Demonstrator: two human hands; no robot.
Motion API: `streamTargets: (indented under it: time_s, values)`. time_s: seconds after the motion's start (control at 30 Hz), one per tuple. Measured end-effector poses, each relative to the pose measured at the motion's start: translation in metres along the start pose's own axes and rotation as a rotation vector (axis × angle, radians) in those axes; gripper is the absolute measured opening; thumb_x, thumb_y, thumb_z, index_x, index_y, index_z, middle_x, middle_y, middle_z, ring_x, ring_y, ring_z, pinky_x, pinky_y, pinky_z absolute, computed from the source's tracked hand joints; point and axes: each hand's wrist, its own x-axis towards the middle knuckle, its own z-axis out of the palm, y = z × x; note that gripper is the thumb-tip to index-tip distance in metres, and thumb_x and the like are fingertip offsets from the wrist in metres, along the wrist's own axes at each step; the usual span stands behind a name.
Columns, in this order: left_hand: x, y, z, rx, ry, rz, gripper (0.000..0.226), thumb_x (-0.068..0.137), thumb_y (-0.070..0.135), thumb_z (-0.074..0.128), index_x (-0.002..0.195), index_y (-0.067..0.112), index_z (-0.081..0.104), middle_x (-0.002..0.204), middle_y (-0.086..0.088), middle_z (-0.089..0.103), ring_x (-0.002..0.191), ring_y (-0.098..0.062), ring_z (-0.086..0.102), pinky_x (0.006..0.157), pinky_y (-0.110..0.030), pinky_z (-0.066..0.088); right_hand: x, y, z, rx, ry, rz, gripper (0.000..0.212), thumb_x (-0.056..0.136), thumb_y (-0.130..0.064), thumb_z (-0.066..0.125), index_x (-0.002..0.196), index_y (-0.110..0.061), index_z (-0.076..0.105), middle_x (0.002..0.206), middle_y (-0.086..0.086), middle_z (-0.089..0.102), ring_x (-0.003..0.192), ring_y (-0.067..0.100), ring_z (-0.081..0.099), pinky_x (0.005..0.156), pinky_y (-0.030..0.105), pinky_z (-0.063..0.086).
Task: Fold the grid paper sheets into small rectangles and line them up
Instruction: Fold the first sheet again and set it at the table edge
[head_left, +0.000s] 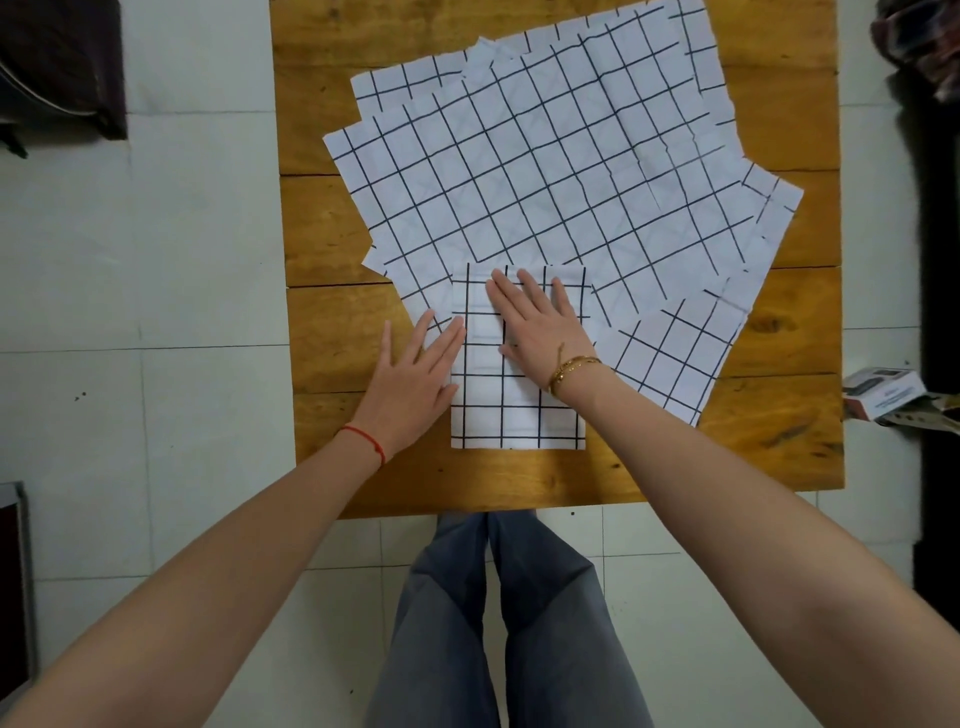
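Observation:
A folded grid paper rectangle (519, 415) lies near the front of the wooden table (322, 322), its top overlapping a fanned pile of several unfolded grid paper sheets (545, 156). My right hand (540, 322) lies flat on the upper part of the folded rectangle, fingers spread. My left hand (415, 374) rests flat with its fingertips on the rectangle's left edge and its palm on the table. Neither hand grips anything.
The pile of sheets covers most of the table's middle and back. Bare wood shows along the left side, the front edge (571, 488) and the right side. A small box (883, 395) lies on the tiled floor at the right. My legs (504, 623) stand below the front edge.

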Motion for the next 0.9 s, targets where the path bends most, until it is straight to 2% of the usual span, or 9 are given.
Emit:
streamTargets:
  time_s: [0.23,0.47,0.63,0.73,0.83,0.9]
  values:
    - [-0.059,0.009,0.024,0.011,-0.093,0.075,0.066,0.101,0.048,0.022,0.156,0.019,0.001,0.164,0.001,-0.007,0.15,-0.027,-0.012,0.113,-0.065,0.009,-0.002,-0.007,-0.001,-0.014,-0.018,0.044,0.072,0.1,-0.034,0.037,0.151,-0.017,-0.011,0.159,-0.002,-0.014,0.147,0.026,-0.01,0.118,0.053,0.0]
    - [-0.099,0.019,0.029,0.03,-0.107,0.182,0.064,0.102,0.048,0.022,0.156,0.017,0.004,0.164,0.0,0.004,0.15,-0.029,-0.006,0.114,-0.064,0.009,-0.003,-0.009,-0.001,-0.02,-0.002,0.052,0.07,0.101,-0.031,0.034,0.151,-0.018,-0.013,0.159,-0.002,-0.016,0.147,0.027,-0.011,0.118,0.053,-0.001]
    - [-0.103,0.02,0.026,0.038,-0.107,0.294,0.057,0.102,0.044,0.026,0.151,0.016,0.029,0.157,-0.004,0.031,0.148,-0.029,0.017,0.116,-0.059,0.016,-0.004,-0.007,0.001,-0.013,0.019,0.041,0.07,0.1,-0.032,0.036,0.152,-0.018,-0.009,0.16,-0.003,-0.012,0.147,0.028,-0.009,0.118,0.052,-0.001]
    - [-0.092,0.025,0.018,-0.014,0.002,0.318,0.047,0.102,0.035,0.034,0.144,0.016,0.041,0.145,-0.006,0.044,0.14,-0.027,0.033,0.116,-0.054,0.022,-0.005,-0.003,-0.002,0.029,0.077,0.034,0.075,0.097,-0.034,0.046,0.153,-0.016,-0.001,0.161,0.0,-0.004,0.147,0.029,-0.002,0.119,0.05,0.002]
    - [-0.074,0.031,0.008,-0.084,0.113,0.237,0.045,0.101,0.027,0.033,0.142,0.013,0.043,0.141,-0.007,0.047,0.135,-0.026,0.038,0.115,-0.048,0.027,-0.007,0.008,-0.006,0.157,0.18,0.091,0.071,0.096,-0.032,0.049,0.152,-0.013,0.01,0.16,0.004,0.008,0.147,0.031,0.007,0.12,0.046,0.006]
    - [-0.058,0.033,0.002,-0.104,0.147,0.139,0.045,0.1,0.023,0.033,0.143,0.012,0.043,0.141,-0.007,0.048,0.134,-0.026,0.039,0.114,-0.046,0.03,-0.008,0.019,-0.008,0.212,0.279,0.144,0.064,0.094,-0.026,0.052,0.149,-0.01,0.022,0.157,0.01,0.021,0.143,0.034,0.02,0.118,0.045,0.016]
